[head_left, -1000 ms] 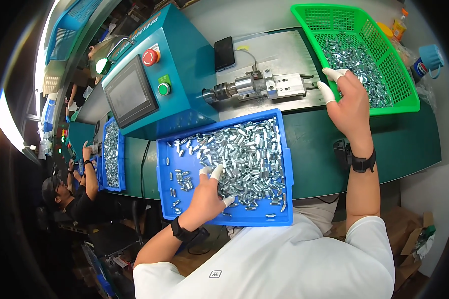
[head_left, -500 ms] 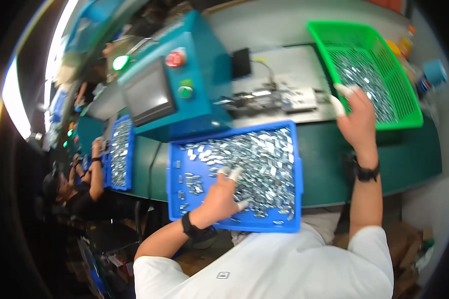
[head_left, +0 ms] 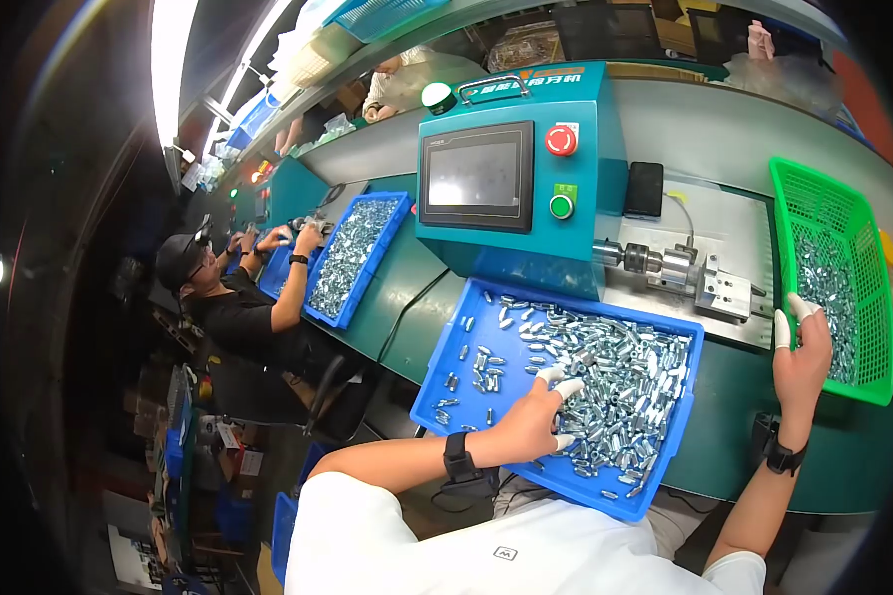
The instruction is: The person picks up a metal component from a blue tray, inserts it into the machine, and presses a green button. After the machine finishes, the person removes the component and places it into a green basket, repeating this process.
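My left hand, its fingertips in white finger cots, reaches into a blue tray of small shiny metal cylindrical parts. Its thumb and fingers are apart and touch the pile; no part shows clearly gripped. White cots also cover fingertips of my right hand, beside the near left side of a green plastic basket. The thumb and forefinger there are slightly apart, with nothing visible between them. More metal parts lie in that basket. Behind the blue tray, a chuck and metal fixture extend from a teal machine.
The machine carries a screen, a red button and a green button. Farther left, a co-worker in black sits beside another blue tray of metal parts. A black cable crosses the green bench.
The view has swung left, so the bench appears shifted right and the picture is sharper. My left hand stays in the tray, and my right stays beside the green basket.
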The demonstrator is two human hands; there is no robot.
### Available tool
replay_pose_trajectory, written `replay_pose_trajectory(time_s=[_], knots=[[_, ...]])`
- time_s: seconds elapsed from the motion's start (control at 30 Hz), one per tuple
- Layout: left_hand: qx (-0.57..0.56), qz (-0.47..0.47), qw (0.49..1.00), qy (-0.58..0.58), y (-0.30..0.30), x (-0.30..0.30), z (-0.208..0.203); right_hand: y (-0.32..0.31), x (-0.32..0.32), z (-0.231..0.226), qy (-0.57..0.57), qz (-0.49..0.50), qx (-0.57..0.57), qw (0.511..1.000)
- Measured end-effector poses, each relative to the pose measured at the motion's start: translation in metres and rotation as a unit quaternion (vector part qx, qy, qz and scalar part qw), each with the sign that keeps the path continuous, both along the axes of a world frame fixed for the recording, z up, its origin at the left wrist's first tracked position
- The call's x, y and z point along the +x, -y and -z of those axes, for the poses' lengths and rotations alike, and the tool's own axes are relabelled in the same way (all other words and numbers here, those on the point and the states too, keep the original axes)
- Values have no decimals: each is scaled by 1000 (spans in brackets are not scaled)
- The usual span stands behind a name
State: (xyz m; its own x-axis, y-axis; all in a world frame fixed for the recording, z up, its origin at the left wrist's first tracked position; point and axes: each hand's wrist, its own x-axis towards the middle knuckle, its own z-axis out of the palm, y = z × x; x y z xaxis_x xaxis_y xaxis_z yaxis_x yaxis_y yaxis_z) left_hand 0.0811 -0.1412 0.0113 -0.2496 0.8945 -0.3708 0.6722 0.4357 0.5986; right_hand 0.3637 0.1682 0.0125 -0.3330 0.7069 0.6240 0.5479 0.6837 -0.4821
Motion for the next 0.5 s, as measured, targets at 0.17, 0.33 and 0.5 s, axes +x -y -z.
replay_pose_trajectory(time_s=[0.17, 0.33, 0.5], knots=[[38, 16, 999, 5, 3, -3, -3, 2, 2, -3, -2, 1, -27, 1000], [43, -23, 999, -12, 3, -1, 12, 10, 2, -9, 2, 8, -31, 999], [36, -93, 990, 98, 7, 2, 13, 8, 3, -9, 21, 2, 45, 999]])
